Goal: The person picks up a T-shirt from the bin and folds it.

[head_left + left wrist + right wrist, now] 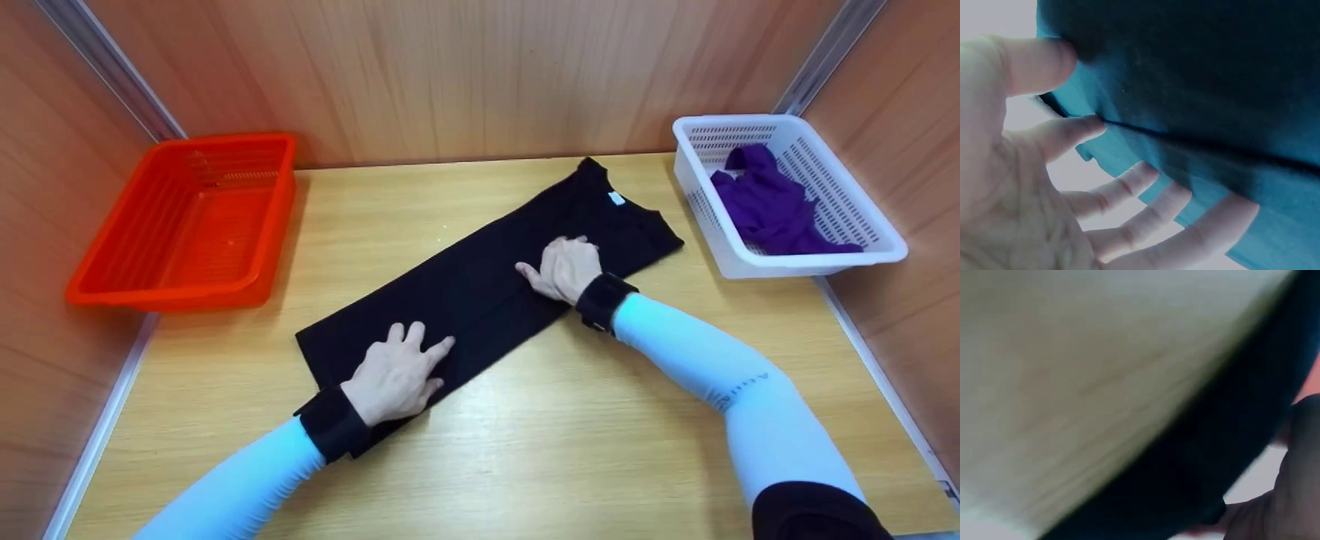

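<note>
A black shirt [480,277], folded into a long strip, lies diagonally across the table. Its neckline with a small white label [616,198] points to the far right. My left hand [394,375] rests on the near left end with its fingers spread. In the left wrist view, the fingertips [1176,194] of that hand touch the dark cloth [1196,73] on both sides of a fold line. My right hand [566,270] rests on the shirt below the neckline, thumb stretched out to the left. Only part of the right hand [1297,478] shows in the right wrist view, beside blurred dark cloth [1202,455].
An orange-red basket [274,217] stands at the back left of the wooden table [525,450]. At the back right, a white basket [817,262] holds a crumpled purple cloth [772,202]. Wooden panels [480,82] enclose the back and both sides.
</note>
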`<act>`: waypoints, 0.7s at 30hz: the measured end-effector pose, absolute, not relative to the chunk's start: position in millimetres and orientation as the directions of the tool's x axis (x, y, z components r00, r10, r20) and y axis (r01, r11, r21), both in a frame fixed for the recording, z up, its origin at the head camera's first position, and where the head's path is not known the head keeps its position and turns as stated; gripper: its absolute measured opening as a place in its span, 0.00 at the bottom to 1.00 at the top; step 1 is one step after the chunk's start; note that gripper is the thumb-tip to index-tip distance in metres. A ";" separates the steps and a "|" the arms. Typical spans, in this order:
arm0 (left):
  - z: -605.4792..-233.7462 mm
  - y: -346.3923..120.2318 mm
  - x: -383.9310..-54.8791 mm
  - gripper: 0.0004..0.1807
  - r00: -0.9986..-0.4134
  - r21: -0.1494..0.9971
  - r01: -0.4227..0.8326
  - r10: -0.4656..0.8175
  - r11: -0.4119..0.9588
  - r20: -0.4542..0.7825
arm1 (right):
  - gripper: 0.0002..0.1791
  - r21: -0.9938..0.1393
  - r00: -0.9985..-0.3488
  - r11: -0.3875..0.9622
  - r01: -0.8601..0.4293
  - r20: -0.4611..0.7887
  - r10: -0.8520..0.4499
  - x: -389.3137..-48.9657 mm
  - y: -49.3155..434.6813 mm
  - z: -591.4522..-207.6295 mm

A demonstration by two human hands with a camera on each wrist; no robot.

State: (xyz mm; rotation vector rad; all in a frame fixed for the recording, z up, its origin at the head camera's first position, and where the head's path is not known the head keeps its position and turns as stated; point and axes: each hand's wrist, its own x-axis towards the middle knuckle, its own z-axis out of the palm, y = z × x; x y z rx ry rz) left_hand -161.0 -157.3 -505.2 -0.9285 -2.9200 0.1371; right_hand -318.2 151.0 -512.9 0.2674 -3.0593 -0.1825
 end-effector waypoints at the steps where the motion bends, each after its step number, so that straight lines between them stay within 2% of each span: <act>1: -504.7 -155.2 -160.2 0.36 -0.813 -0.114 0.573 0.580 0.811 0.038 | 0.59 0.131 -0.985 0.978 -0.164 0.033 -0.169 -323.0 150.0 -513.2; 5: -500.7 -146.8 -156.8 0.36 -0.801 -0.116 0.594 0.599 0.796 0.008 | 0.61 0.147 -0.985 0.976 -0.162 -0.085 -0.151 -341.9 147.2 -510.9; 8: -492.4 -143.6 -158.4 0.38 -0.774 -0.052 0.633 0.629 0.772 -0.074 | 0.61 0.146 -0.981 0.976 -0.164 -0.128 -0.145 -349.3 145.2 -507.2; 11: -482.1 -147.1 -167.4 0.43 -0.744 0.058 0.645 0.643 0.762 -0.180 | 0.57 0.161 -0.982 0.969 -0.189 -0.016 -0.189 -345.7 142.1 -505.8; 15: -476.9 -159.5 -184.0 0.54 -0.747 0.117 0.620 0.630 0.776 -0.215 | 0.40 0.132 -0.943 0.956 -0.261 0.176 -0.281 -329.6 135.5 -508.9; 18: -480.3 -165.2 -191.6 0.55 -0.743 0.123 0.629 0.640 0.767 -0.194 | 0.34 0.075 -0.935 0.954 -0.289 0.193 -0.298 -322.4 129.6 -511.3; 21: -483.5 -162.8 -193.0 0.55 -0.719 0.140 0.652 0.666 0.745 -0.198 | 0.36 0.047 -0.947 0.960 -0.276 0.160 -0.280 -324.6 124.7 -511.0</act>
